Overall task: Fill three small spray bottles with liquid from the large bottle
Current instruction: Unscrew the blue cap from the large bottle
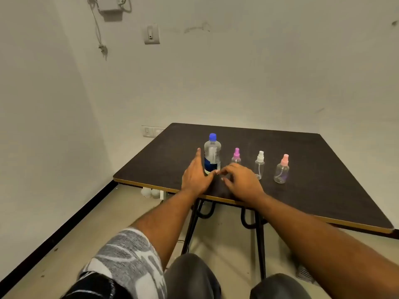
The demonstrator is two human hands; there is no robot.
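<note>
Clear thin plastic, blue cap, blue-and-white label: large bottle (212,155) upright on the dark table (313,169), a little toward nine o'clock of the tabletop's middle. Strung out from it toward three o'clock, each apart from the next: magenta-capped spray bottle (236,156), white-capped spray bottle (259,166), pink-capped spray bottle (282,171). All upright, all seemingly empty, sprayers on.

Left hand (195,176) at nine o'clock of the large bottle, fingers straight and spread wide, gripping nothing; touching the wall or merely beside it, impossible to tell. Right hand (241,180) at about five o'clock of it, in front of the magenta-capped spray bottle, fingers loosely bent, likewise empty.

Judging by look: probably well filled, so weighty for its size, with walls soft enough to dent and spurt under a hard squeeze. Best taken round the labelled lower half for the friction there, other hand on the cap for unscrewing. Small ones likely very light and easily toppled; better held firmly by the body while twisting off the sprayer.
</note>
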